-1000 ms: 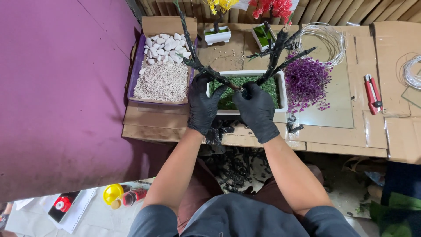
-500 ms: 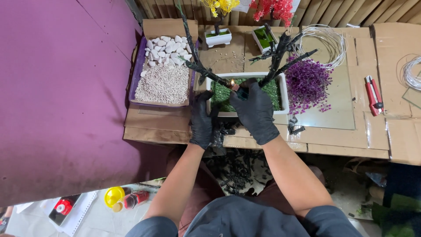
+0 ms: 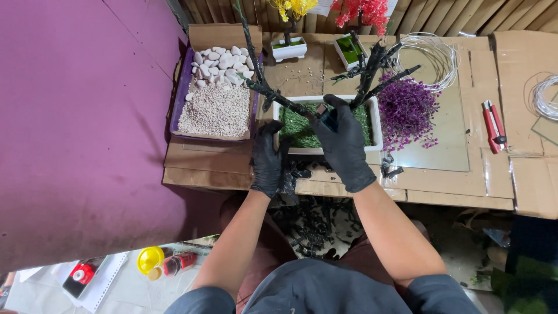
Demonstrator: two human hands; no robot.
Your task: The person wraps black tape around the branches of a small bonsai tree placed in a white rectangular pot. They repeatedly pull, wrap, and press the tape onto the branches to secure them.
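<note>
A white rectangular pot [image 3: 376, 129] filled with green moss [image 3: 296, 125] stands on a cardboard-covered table. A bare black artificial tree [image 3: 372, 67] rises from it, and one long branch [image 3: 268, 93] reaches left. My right hand [image 3: 344, 144], in a black glove, grips the trunk's base inside the pot. My left hand [image 3: 267, 161], also gloved, lies against the pot's left front corner with its thumb at the rim. A bunch of purple artificial foliage [image 3: 407, 110] sits just right of the pot.
A purple tray [image 3: 174, 104] at the left holds fine gravel [image 3: 215, 110] and white pebbles [image 3: 221, 58]. Two small potted trees [image 3: 289, 49] stand behind. A wire coil [image 3: 433, 52], a red cutter [image 3: 494, 125] and a glass sheet [image 3: 447, 139] lie to the right. Black scraps [image 3: 314, 224] litter the floor.
My left hand has let go of the trunk and dropped to the pot's left front corner. My right hand has stayed on the trunk's base.
</note>
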